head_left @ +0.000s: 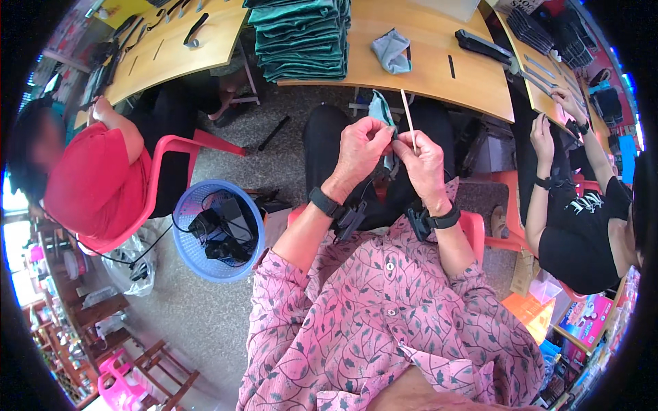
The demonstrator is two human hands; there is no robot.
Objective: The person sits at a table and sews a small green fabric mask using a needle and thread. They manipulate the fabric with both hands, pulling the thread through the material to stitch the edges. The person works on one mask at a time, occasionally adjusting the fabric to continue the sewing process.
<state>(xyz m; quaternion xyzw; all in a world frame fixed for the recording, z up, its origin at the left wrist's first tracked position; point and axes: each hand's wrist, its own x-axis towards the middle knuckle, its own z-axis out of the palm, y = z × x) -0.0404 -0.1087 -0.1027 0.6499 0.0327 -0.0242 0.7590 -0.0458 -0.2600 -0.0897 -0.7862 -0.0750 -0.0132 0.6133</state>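
My left hand (363, 147) pinches a small piece of teal fabric (380, 106), held up above my lap. My right hand (423, 164) is closed on a thin pale wooden stick (407, 109), which points up toward the desk, and its thumb meets the fabric beside my left fingertips. Part of the fabric hangs below the fingers. Just beyond, on the wooden desk (315, 83), stand a tall stack of folded teal fabric (298, 38) and a crumpled grey-blue cloth (391, 51). A dark elongated object (483, 48) lies at the desk's right.
Co-workers sit on both sides, in red (99, 178) at left and black (579, 240) at right. A blue basket (184, 250) holding dark gear and cables is on the floor by my left. Red plastic chairs (164, 151) and side desks (157, 61) with metal utensils are around me.
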